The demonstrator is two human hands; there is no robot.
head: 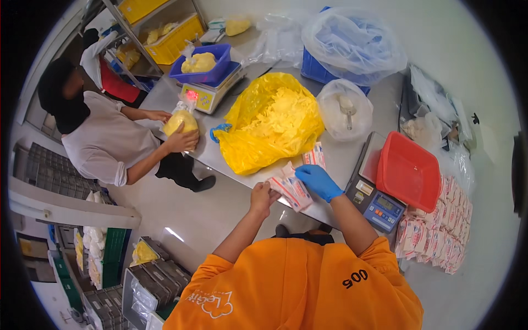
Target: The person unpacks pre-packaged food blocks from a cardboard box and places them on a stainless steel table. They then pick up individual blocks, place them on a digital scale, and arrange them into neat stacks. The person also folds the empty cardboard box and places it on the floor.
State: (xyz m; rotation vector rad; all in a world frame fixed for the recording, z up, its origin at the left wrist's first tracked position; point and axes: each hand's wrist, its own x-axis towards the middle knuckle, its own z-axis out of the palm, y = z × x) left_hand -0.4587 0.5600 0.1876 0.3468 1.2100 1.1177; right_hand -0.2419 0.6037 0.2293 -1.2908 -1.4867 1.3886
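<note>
A printed packet (295, 190) in white, red and blue hangs over the front edge of the metal table. My left hand (262, 199), bare, grips its left side. In a blue glove, my right hand (318, 180) pinches its upper right part; those fingertips are partly hidden. Just beyond the glove lies another printed packet (315, 156) on the tabletop. Behind the packets stands an open yellow plastic bag (243, 159), with a pale yellow flaky mass (278, 117) inside. Right of it, a metal scoop (347, 110) rests in a clear-lined round container (326, 99).
A digital scale (381, 208) carries a red tray (408, 173) at right, beside stacked packets (439, 231). At left a co-worker (111, 136) holds a bag of yellow stuff (181, 123) near another scale (202, 98) with a blue basket (220, 62). Grey crates (154, 284) stand behind me.
</note>
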